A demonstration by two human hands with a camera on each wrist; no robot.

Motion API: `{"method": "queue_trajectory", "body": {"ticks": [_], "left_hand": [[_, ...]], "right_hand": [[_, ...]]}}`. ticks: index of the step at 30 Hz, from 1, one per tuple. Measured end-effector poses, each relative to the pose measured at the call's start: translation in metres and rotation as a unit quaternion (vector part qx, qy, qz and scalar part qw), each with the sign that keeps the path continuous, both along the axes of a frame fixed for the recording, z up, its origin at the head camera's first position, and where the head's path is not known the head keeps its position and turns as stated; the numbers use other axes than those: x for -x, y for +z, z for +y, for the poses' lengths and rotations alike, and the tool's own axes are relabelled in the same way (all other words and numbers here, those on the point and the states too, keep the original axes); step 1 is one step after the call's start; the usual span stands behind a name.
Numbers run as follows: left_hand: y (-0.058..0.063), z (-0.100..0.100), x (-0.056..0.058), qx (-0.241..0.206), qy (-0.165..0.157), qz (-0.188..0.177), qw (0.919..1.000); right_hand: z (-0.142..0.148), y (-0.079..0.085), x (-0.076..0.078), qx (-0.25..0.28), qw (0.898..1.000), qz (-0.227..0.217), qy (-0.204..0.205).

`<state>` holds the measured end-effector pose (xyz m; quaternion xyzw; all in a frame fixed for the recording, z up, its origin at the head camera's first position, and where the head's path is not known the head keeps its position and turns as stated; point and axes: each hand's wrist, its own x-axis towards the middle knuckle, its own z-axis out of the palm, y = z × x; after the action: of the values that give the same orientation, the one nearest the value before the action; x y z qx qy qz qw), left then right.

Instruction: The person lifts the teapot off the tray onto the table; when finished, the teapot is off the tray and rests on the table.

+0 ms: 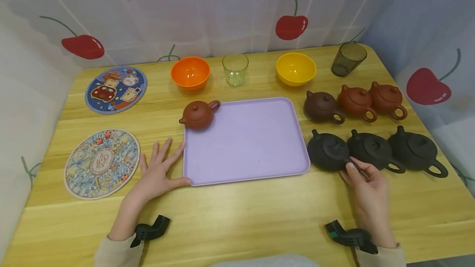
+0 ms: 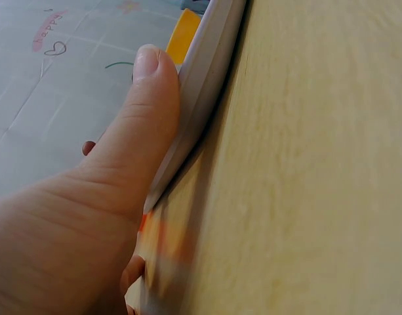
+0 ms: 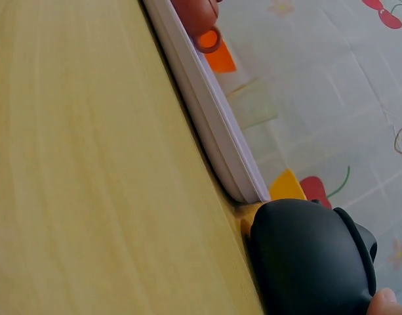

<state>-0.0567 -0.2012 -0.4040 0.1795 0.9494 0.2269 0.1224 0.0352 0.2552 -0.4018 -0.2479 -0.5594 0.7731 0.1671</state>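
A lilac tray [image 1: 245, 143] lies in the middle of the table, with a reddish-brown teapot [image 1: 198, 115] at its far left corner. My left hand [image 1: 157, 176] is spread at the tray's near left corner; its thumb [image 2: 151, 85] touches the rim, as the left wrist view also shows. My right hand [image 1: 367, 188] pinches the handle of the leftmost black teapot [image 1: 326, 153], which sits just right of the tray. In the right wrist view that black teapot [image 3: 312, 256] fills the lower right, and only a fingertip shows.
Two more black teapots [image 1: 371, 149] stand to the right, behind them a dark brown teapot [image 1: 320, 106] and two reddish ones [image 1: 355, 101]. Along the back are an orange bowl [image 1: 190, 73], a green glass [image 1: 235, 69], a yellow bowl [image 1: 295, 69] and a dark glass [image 1: 346, 59]. Round mats [image 1: 102, 164] lie left.
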Motion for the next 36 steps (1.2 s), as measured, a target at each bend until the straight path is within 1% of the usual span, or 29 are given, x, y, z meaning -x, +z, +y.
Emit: {"method": "queue_trajectory", "body": {"ticks": [4,6,7,9,10,11,12,13,14,15,16,17,18,20,21,22,24,26,28,30,32,34,36], "left_hand": [[0.000,0.001,0.001,0.002,0.000,-0.001,1.0000],[0.000,0.001,0.001,0.003,-0.001,-0.002,1.0000],[0.000,0.001,0.001,0.003,-0.001,-0.003,1.0000],[0.000,0.001,0.001,0.003,-0.001,-0.003,1.0000],[0.000,0.000,0.001,0.003,-0.001,-0.003,1.0000],[0.000,0.000,0.000,0.003,0.000,-0.002,1.0000],[0.000,0.000,0.000,0.003,0.000,-0.002,1.0000],[0.000,0.001,0.000,0.003,0.000,-0.002,1.0000],[0.000,0.001,0.000,0.002,0.000,-0.002,1.0000],[0.000,0.001,-0.001,0.001,0.000,-0.002,1.0000],[0.000,0.001,-0.001,0.000,0.000,-0.001,1.0000],[0.000,0.001,-0.001,-0.001,0.000,-0.001,1.0000],[0.000,0.001,-0.001,-0.001,-0.001,-0.001,1.0000],[0.000,0.001,-0.001,-0.001,0.000,0.000,1.0000],[0.000,0.001,-0.001,-0.001,0.001,0.001,1.0000],[0.000,0.001,-0.001,0.000,0.001,0.001,1.0000],[0.001,0.000,-0.001,0.002,0.002,-0.001,1.0000],[0.001,0.000,0.000,0.003,0.001,-0.004,1.0000],[0.002,0.000,0.000,0.003,0.000,-0.004,1.0000],[0.002,-0.001,0.000,0.002,0.000,-0.004,1.0000],[0.002,-0.001,0.000,0.002,0.001,-0.002,1.0000],[0.001,-0.001,0.000,0.003,0.001,-0.001,1.0000],[0.000,-0.001,0.000,0.004,-0.002,-0.001,1.0000]], "right_hand": [[-0.001,0.000,0.001,-0.012,1.000,-0.002,-0.006],[0.000,0.001,0.000,-0.026,1.000,0.000,0.001],[0.001,0.000,-0.001,-0.036,0.999,-0.001,0.012],[0.007,-0.001,-0.002,-0.098,0.994,-0.016,0.041],[0.011,-0.002,-0.003,-0.137,0.988,-0.027,0.062],[0.017,-0.003,-0.004,-0.181,0.979,-0.033,0.086],[0.023,-0.003,-0.005,-0.235,0.965,-0.045,0.106],[0.030,-0.003,-0.004,-0.291,0.947,-0.053,0.123],[0.036,-0.001,-0.004,-0.348,0.927,-0.061,0.126],[0.042,0.002,-0.002,-0.382,0.913,-0.060,0.129],[0.044,0.011,0.000,-0.418,0.897,-0.073,0.123],[0.044,0.021,0.003,-0.445,0.885,-0.082,0.112],[0.043,0.034,0.005,-0.462,0.876,-0.089,0.104],[0.035,0.061,0.012,-0.473,0.870,-0.095,0.102],[0.030,0.074,0.017,-0.472,0.869,-0.094,0.113],[0.025,0.086,0.022,-0.477,0.864,-0.096,0.127],[0.014,0.103,0.035,-0.485,0.855,-0.074,0.167],[0.001,0.114,0.051,-0.498,0.839,-0.053,0.211],[-0.015,0.121,0.070,-0.506,0.824,-0.032,0.254],[-0.033,0.124,0.090,-0.503,0.810,-0.009,0.300],[-0.051,0.125,0.109,-0.490,0.799,0.006,0.348],[-0.068,0.123,0.126,-0.468,0.792,0.018,0.391],[-0.084,0.121,0.141,-0.449,0.786,0.030,0.424]]}}
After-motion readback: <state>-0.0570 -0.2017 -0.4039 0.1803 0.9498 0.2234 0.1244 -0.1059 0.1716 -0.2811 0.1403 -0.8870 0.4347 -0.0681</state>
